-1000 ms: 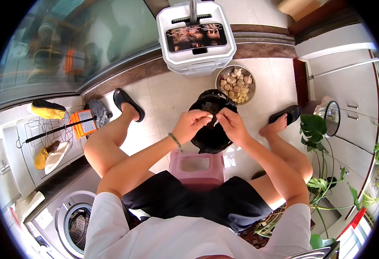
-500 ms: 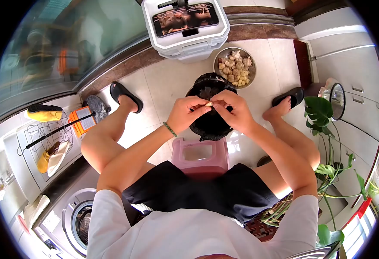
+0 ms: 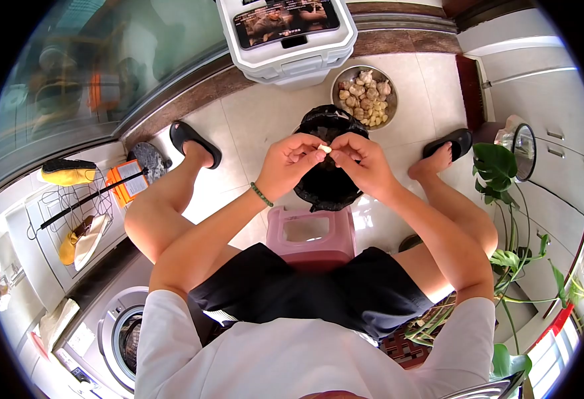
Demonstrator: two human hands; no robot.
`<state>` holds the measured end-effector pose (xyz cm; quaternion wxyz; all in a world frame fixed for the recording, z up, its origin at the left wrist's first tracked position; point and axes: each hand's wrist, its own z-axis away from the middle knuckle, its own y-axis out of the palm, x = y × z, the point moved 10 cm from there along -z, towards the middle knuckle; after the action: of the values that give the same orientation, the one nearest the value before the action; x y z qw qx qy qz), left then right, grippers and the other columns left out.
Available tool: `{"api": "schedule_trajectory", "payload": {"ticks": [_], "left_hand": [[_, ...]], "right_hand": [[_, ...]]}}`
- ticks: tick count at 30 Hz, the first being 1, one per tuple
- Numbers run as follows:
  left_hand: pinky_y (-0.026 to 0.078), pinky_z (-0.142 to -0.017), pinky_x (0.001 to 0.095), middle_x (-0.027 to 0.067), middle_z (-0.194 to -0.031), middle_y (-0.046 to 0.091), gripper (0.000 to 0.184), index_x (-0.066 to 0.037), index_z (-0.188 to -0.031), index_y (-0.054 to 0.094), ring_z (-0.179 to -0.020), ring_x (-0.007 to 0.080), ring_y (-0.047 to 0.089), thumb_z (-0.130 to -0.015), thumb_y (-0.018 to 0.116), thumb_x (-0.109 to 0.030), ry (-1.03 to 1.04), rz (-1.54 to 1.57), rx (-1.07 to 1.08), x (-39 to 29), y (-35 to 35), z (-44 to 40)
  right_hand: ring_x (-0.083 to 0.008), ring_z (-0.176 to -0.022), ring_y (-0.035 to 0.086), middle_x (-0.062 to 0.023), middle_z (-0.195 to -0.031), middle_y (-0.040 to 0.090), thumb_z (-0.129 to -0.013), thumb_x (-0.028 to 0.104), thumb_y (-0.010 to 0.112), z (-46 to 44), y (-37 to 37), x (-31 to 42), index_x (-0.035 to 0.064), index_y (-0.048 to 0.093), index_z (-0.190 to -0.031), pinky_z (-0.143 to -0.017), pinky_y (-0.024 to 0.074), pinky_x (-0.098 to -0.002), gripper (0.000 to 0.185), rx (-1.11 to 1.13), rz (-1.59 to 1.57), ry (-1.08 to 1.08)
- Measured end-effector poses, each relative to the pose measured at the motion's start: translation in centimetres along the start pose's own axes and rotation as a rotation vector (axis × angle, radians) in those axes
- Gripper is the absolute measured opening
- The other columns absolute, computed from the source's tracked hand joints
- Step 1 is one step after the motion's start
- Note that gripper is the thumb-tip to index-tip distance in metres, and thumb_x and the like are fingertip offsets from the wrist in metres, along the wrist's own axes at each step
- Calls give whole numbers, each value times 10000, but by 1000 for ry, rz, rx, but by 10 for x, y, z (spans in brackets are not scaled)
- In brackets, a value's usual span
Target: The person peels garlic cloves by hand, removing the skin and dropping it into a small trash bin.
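Garlic bowl (image 3: 392,106) sits upper right of centre, black bin (image 3: 325,194) mid-frame part-hidden by left hand (image 3: 294,163) and right hand (image 3: 360,159), both grips pinched on pale clove (image 3: 324,148).

Pale clove (image 3: 324,149) — partly covered by left hand (image 3: 288,164) and right hand (image 3: 362,164), details too small. Black-lined bin (image 3: 328,196), center: middle hidden behind hands, contents too dark to read. Grey container (image 3: 295,70) cut off at top edge; phone (image 3: 287,23) text illegible. Glass panel (image 3: 145,60), upper left — reflections blurred. Washing machine (image 3: 107,332), lower left, partly behind sleeve (image 3: 163,339).
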<state>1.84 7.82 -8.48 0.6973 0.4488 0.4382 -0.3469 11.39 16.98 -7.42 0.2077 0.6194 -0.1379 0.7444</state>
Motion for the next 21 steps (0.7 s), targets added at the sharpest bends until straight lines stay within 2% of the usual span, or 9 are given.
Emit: {"api": "schedule_trajectory", "payload": {"ticks": [5,9,11,12,14,17,18,20,21], "left_hand": [[519,-766,252,52,-1009,667,174,23,-1101,595,-881,90,634,-945,621,-50,-102,-13,-43,-19,4,5],[528,-748,268,51,-990,677,154,11,-1079,614,-882,101,641,-937,623,-50,-28,-132,-37,-51,5,12],[522,-773,274,96,-1053,669,154,8,-1068,616,-873,171,654,-916,611,-21,208,-309,97,-110,37,28],[529,-745,317,122,-967,679,125,23,-976,649,-804,240,661,-853,639,-1,438,-587,174,-161,63,40],[528,-691,331,85,-921,670,236,-91,-1002,703,-820,259,648,-773,750,-123,622,-448,370,-202,96,80],[517,-671,330,74,-974,676,174,-22,-1043,701,-830,226,646,-876,663,-55,603,-42,747,-239,136,105],[513,-664,330,70,-992,678,164,1,-1056,701,-833,214,645,-911,634,-32,589,60,796,-244,140,107],[551,-774,359,154,-1048,672,173,39,-1046,700,-909,257,644,-927,599,-35,642,188,768,-253,141,110],[534,-730,327,128,-1067,679,149,-11,-1033,718,-900,226,643,-901,663,-55,625,190,761,-251,141,110]], "right_hand": [[-30,-622,457,29,-717,560,-923,79,616,0,1,0,18,615,-905,-568,389,-204,63,1,32,-12],[-42,-623,460,23,-693,547,-931,130,622,-3,3,8,21,616,-882,-572,395,-219,119,29,144,6],[-58,-616,461,17,-680,541,-932,161,628,-3,3,-2,24,616,-867,-579,403,-233,152,11,73,28],[-58,-616,461,17,-680,541,-932,161,628,-3,2,2,24,616,-867,-579,403,-233,152,4,68,16],[-76,-602,475,2,-674,539,-927,157,631,-2,7,5,21,615,-866,-573,411,-245,150,55,123,60],[-110,-591,516,-35,-679,552,-917,142,633,-5,7,17,13,614,-860,-565,425,-264,142,46,213,-24],[-119,-590,529,-47,-683,559,-913,136,635,-2,9,17,11,614,-860,-563,429,-269,137,50,241,-30],[-131,-592,538,-57,-696,570,-907,127,637,0,10,15,8,617,-864,-567,433,-271,127,64,226,-16],[-134,-594,540,-59,-701,571,-904,124,638,1,11,17,7,617,-866,-569,435,-272,125,64,234,-27]]}}
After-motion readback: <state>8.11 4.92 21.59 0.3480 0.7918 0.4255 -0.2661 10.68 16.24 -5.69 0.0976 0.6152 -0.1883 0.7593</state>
